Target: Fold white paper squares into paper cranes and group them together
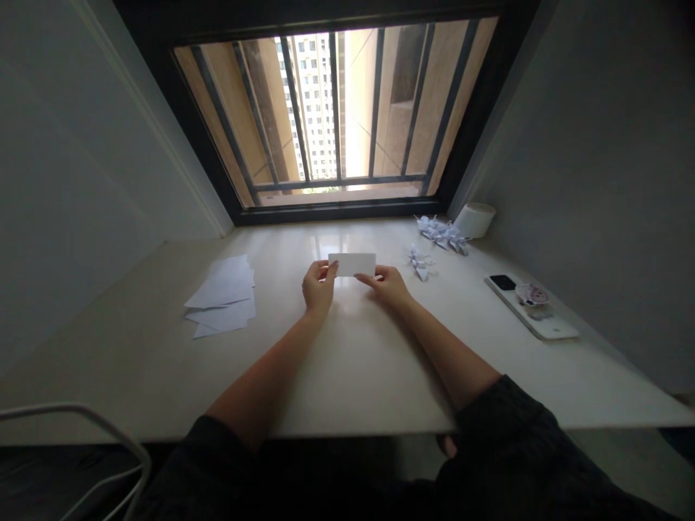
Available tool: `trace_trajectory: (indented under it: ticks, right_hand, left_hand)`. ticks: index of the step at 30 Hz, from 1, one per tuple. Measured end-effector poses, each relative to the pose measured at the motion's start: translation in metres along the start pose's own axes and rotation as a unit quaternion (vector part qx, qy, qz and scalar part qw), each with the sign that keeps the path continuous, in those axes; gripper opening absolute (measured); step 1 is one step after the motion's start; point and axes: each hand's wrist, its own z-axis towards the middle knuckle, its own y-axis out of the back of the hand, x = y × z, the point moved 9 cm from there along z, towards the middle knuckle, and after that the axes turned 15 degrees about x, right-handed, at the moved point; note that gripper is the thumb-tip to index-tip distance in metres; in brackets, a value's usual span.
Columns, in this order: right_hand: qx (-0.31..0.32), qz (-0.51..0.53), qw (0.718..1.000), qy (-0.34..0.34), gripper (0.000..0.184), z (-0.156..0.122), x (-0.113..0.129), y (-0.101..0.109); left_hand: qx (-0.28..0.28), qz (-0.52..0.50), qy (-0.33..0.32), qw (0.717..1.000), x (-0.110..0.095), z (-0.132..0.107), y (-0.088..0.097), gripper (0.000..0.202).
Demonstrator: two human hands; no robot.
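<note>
I squint at the window [320, 108] glaring beyond the left hand [319, 286]; the table [347, 369] gleams there, walls [602, 145] dim.

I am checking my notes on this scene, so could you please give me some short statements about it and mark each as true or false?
1. The left hand and the right hand hold one white paper piece. True.
2. The loose sheets lie to the left of both hands. True.
3. The loose sheets are between the hands and the phone. False: the phone is on the opposite side, to the right.
4. The folded paper pieces lie to the right of both hands. True.
5. The phone lies with its camera side down. False: its camera side faces up.
</note>
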Motion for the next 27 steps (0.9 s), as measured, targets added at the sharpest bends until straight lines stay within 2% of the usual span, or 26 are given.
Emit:
trace_trajectory:
  ticks: [5,9,15,27]
  right_hand:
    - [-0.037,0.071,0.997,0.006,0.035,-0.002,0.000,-0.004]
    - [-0.030,0.125,0.992,0.005,0.032,-0.003,0.000,-0.013]
    - [-0.026,0.133,0.991,-0.005,0.034,-0.004,-0.003,-0.016]
    - [0.005,0.121,0.992,-0.036,0.041,-0.002,0.000,-0.012]
  left_hand:
    - [0.044,-0.041,-0.001,0.998,0.002,0.001,-0.010,0.061]
    - [0.102,0.001,0.002,0.995,0.003,0.003,-0.021,0.034]
    - [0.136,0.000,-0.011,0.991,0.002,0.004,-0.027,0.026]
    - [0.098,0.006,0.015,0.995,0.004,0.000,-0.024,0.030]
